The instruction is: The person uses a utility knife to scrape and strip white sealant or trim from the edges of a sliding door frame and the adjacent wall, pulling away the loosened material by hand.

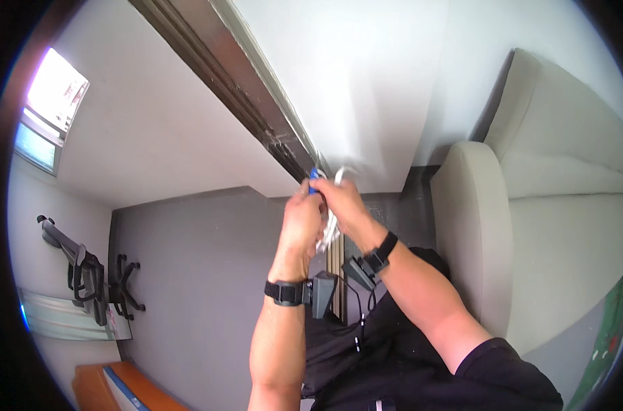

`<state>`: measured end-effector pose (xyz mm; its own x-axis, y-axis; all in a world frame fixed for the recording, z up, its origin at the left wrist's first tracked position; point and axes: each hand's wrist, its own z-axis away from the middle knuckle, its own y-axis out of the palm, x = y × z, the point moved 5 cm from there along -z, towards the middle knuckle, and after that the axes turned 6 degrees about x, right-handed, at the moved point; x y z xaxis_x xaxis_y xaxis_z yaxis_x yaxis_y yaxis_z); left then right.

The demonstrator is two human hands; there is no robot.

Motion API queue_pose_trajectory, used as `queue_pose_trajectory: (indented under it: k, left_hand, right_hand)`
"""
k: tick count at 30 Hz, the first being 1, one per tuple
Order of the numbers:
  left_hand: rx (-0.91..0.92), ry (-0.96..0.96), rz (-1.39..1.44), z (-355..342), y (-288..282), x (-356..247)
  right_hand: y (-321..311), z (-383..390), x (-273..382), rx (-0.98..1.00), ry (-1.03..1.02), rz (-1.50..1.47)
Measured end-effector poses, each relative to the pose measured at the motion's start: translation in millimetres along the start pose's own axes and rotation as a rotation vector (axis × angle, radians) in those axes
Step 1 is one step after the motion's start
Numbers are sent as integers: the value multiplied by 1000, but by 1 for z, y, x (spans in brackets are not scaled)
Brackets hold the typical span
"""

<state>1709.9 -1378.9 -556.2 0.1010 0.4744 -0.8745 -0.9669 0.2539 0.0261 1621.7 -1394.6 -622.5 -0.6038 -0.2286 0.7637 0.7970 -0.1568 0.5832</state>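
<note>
Both my hands meet in front of a brown door frame, closed around a looped white cord (332, 225). My left hand (302, 218) has its fingers curled, with white strands showing along its inner side. My right hand (346, 204) pinches from the other side, its thumb against a small blue piece (314, 179) between the fingertips of both hands. A loop of the cord rises above the right hand's fingers. What the blue piece is cannot be made out. Part of the cord is hidden by the fingers and slightly blurred.
A beige sofa (472, 226) stands close on my right. The brown frame (246, 103) runs along the white wall ahead. On the left are a black office chair (85, 274), a window (51, 109) and an orange-brown piece of furniture (130, 383). Black strapped devices (320, 294) sit on my wrists.
</note>
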Motion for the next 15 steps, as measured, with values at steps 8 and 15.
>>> queue_pose_trajectory:
  k: [8,15]
  left_hand:
    - [38,-101,-4,-34,-11,32]
    - [94,-104,27,-37,-13,20]
  right_hand:
    - [-19,-26,-34,-40,107,91]
    - [-10,-25,-19,-68,42,95]
